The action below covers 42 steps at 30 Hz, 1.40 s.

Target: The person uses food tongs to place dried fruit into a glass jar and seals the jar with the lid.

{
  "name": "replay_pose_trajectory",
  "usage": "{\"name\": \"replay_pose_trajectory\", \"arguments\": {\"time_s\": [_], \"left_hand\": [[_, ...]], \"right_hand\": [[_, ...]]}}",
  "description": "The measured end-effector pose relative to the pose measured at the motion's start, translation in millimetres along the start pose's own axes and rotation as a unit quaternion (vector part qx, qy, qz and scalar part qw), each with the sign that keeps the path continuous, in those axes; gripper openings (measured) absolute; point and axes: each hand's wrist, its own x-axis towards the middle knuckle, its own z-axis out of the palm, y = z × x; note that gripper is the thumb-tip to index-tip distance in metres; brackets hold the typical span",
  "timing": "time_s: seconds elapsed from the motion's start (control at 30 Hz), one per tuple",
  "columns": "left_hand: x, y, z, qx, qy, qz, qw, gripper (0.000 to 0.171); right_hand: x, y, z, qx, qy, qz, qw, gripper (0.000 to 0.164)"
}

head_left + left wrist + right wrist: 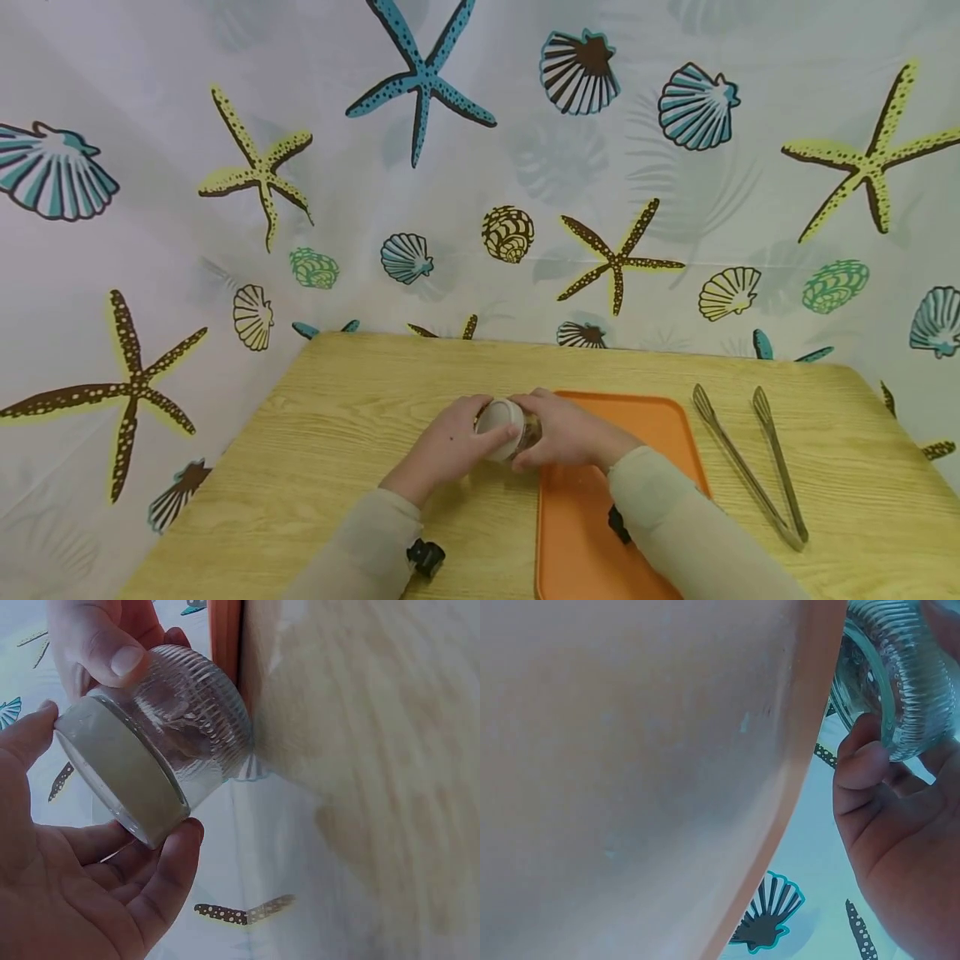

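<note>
Both hands hold a ribbed clear glass jar [199, 712] with a pale lid [124, 769]. It is tilted on its side above the table. The left hand [450, 442] grips the lid [497, 423], its thumb on one side and fingers on the other. Around the glass body curl the fingers of the right hand [566, 429]. Glimpsed at the edge of the right wrist view, the jar's base [862, 671] faces the right palm's side. Dark patches show through the glass; whether they are contents, I cannot tell.
An orange tray [585, 542] lies on the wooden table [360, 417], partly under the right forearm. Metal tongs [757, 475] rest to its right, arms spread. A curtain [480, 183] printed with starfish and shells hangs behind and at the sides.
</note>
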Motion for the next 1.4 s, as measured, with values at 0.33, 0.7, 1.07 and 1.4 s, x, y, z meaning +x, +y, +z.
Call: {"name": "replay_pose_trajectory", "arguments": {"time_s": [0.33, 0.7, 1.07, 1.4], "left_hand": [[0.6, 4.2, -4.6, 0.033, -0.041, 0.093, 0.9942, 0.069], [0.0, -0.3, 1.7, 0.016, -0.009, 0.037, 0.9991, 0.086], [-0.7, 2.5, -4.0, 0.053, -0.002, 0.081, 0.9953, 0.064], [0.4, -0.5, -3.2, 0.04, -0.01, 0.093, 0.9948, 0.075]], "right_hand": [[-0.9, 2.5, -1.4, 0.002, -0.001, -0.003, 1.0, 0.09], [-0.9, 0.1, 1.3, 0.003, -0.005, 0.003, 1.0, 0.088], [-0.9, -0.7, -0.8, 0.011, -0.007, -0.002, 1.0, 0.087], [0.3, -0.4, 0.1, -0.007, -0.007, -0.004, 1.0, 0.087]]}}
